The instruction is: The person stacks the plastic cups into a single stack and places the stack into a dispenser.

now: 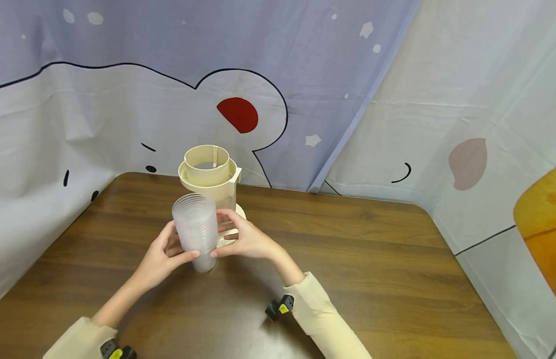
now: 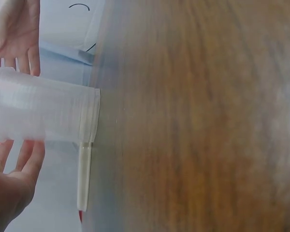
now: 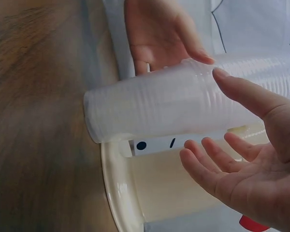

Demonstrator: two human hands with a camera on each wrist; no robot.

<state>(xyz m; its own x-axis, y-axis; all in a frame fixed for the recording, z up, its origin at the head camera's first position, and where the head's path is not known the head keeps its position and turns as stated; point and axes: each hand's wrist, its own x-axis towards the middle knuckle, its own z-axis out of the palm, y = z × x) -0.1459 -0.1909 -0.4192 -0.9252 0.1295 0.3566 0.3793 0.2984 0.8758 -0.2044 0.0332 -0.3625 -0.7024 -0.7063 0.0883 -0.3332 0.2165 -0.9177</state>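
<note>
A stack of clear plastic cups (image 1: 197, 232) stands near upright over the table, tilted slightly, its base close to the wood. My left hand (image 1: 163, 254) holds it from the left, thumb across the front and fingers round the side. From the right, my right hand (image 1: 246, 239) curves about the stack, thumb low at the front and fingers behind. In the right wrist view, the right thumb (image 3: 246, 94) overlaps the cups (image 3: 164, 99). Right behind them is a cream-coloured holder (image 1: 210, 187) with a ring-shaped top, a see-through body and a round base partly hidden by the hand.
The brown wooden table (image 1: 372, 269) stretches widely to the right of the hands. A printed curtain (image 1: 331, 75) hangs along its back edge and sides. Each sleeve carries a small black wrist camera (image 1: 279, 307).
</note>
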